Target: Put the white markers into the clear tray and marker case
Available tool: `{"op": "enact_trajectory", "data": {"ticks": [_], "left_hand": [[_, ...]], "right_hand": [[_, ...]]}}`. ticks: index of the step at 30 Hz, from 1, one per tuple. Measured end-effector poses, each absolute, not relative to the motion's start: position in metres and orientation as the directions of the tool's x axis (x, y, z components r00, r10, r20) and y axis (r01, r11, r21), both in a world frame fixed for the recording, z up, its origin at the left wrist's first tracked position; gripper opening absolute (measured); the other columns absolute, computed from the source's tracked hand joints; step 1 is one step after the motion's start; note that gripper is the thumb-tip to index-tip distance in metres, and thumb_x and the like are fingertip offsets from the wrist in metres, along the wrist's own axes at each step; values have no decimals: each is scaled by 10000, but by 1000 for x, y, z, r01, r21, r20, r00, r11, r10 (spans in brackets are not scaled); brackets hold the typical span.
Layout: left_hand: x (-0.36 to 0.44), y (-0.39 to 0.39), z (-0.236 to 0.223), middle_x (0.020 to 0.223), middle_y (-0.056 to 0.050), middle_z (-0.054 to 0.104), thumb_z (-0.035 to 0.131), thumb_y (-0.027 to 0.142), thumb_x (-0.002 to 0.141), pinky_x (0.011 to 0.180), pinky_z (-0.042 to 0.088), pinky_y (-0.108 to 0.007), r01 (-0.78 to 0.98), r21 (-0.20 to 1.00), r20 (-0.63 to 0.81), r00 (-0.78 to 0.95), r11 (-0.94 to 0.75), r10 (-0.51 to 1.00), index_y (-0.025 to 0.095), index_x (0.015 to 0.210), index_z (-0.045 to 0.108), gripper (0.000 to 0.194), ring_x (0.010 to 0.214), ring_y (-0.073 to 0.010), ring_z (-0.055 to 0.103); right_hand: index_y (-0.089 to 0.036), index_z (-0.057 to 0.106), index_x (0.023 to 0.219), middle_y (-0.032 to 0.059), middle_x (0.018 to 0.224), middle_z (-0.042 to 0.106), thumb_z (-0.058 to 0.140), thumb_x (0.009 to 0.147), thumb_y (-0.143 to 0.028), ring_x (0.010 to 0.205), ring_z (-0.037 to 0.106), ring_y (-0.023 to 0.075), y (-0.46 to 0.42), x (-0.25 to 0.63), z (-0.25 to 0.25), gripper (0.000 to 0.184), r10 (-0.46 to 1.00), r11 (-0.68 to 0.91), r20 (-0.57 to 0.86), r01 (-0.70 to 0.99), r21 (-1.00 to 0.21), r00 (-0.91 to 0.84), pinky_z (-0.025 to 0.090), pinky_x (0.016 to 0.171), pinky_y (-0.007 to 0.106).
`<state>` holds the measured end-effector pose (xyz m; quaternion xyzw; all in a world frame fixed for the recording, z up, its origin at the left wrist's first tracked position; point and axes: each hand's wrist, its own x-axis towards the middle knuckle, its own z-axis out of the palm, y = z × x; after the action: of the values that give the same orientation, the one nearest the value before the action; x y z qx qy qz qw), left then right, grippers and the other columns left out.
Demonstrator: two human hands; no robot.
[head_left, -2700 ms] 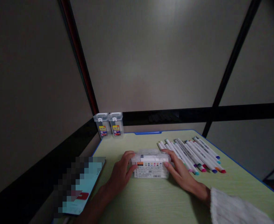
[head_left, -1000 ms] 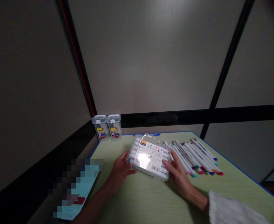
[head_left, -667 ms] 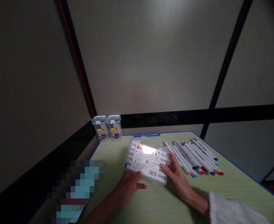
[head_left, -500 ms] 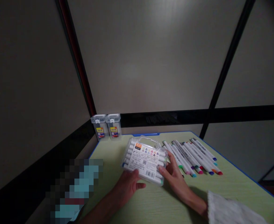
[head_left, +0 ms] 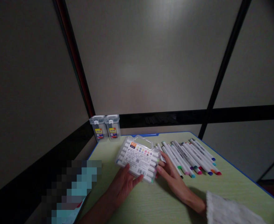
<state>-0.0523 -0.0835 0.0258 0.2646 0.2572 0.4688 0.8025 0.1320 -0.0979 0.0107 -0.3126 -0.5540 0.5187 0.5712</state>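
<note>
A clear plastic marker case [head_left: 138, 160] with a carry handle is held tilted above the table, its printed label facing me. White markers show inside it, stacked in rows. My left hand [head_left: 125, 183] grips the case along its lower left edge, thumb on the front. At the right side, my right hand [head_left: 171, 177] holds the case with the thumb near its lower right corner and the other fingers behind, partly hidden. Loose white markers [head_left: 186, 157] with coloured ends lie side by side on the table just beyond my right hand.
Two clear lidded boxes [head_left: 113, 127] with yellow labels stand at the table's back left corner. The pale green table [head_left: 197, 196] has a blue edge and meets a wall of panels at the back. A pixelated patch [head_left: 81, 186] covers something at the left.
The case has moved a little to the left in my hands. My left hand now has its fingers further under the lower edge, and more of the loose markers shows beside the case.
</note>
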Motion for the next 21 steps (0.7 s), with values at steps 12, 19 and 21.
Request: {"op": "enact_trajectory", "data": {"ticks": [12,19,21], "left_hand": [[-60,-79,28,1113,-61,603,664,109,655,782,532,-356,-600,780,-76,191,177,979,216,1188,418,596,1014,-234,574],[-65,-68,25,1020,-65,649,694,229,635,828,504,-404,-372,928,43,53,-20,998,162,1065,545,459,972,-252,590],[-67,-64,22,984,-77,661,699,247,626,844,487,-424,-203,972,115,-8,-114,993,137,984,598,388,971,-274,587]], "right_hand": [[-261,283,1269,80,1074,567,493,840,-403,903,543,181,-98,136,8,498,939,274,296,-137,-952,-176,436,678,307],[-266,339,1228,79,1036,601,496,840,-389,839,567,178,-97,135,7,437,924,309,324,-101,-946,-205,437,675,324],[-267,354,1220,75,1012,605,497,843,-381,816,569,172,-97,135,5,419,917,325,339,-96,-941,-211,441,660,318]]}}
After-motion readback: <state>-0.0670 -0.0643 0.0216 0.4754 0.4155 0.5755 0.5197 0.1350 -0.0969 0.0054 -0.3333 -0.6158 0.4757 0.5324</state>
